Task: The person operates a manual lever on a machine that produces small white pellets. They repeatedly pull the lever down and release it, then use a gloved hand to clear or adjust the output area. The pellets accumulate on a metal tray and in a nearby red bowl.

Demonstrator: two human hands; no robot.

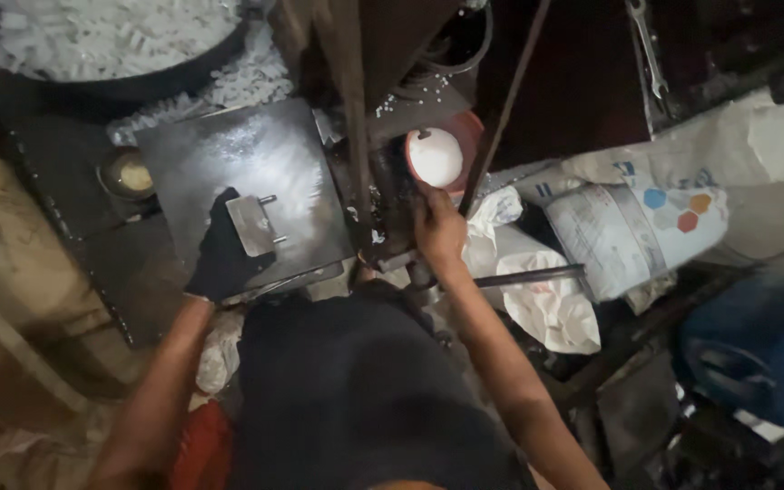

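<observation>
Left hand (220,259), in a black glove, presses flat with fingers spread narrow on a small metal block (253,224) that has 2 pins on its right edge. It lies on a dark plate (229,154), just under the fingertips. Right hand (439,229), bare, is closed around a part of the dark machine (383,204), just below a white dome (436,156). Keeping the block flat and steady under the palm, pins clear of the fingers, looks wise here.
</observation>
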